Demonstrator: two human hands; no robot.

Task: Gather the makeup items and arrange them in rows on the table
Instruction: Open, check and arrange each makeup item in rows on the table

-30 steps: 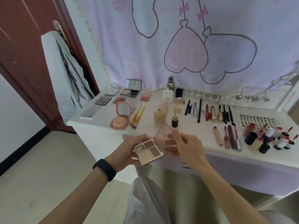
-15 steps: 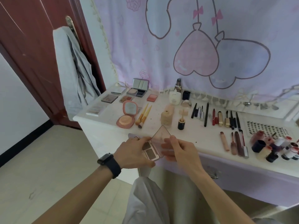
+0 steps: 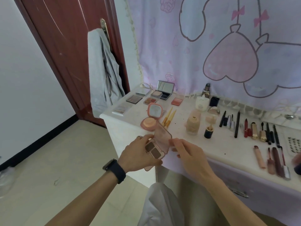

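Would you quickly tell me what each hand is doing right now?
Left hand: holds the open eyeshadow palette.
Right hand: pinches the palette's lid.

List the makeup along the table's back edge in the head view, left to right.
Silver flat case → open mirrored compact → pink blush palette → white jar → black box.

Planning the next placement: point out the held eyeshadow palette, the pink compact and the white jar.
eyeshadow palette [image 3: 149, 146], head view, dark brown pan.
pink compact [image 3: 148, 123], head view, powder pan.
white jar [image 3: 202, 103], head view, front wall.
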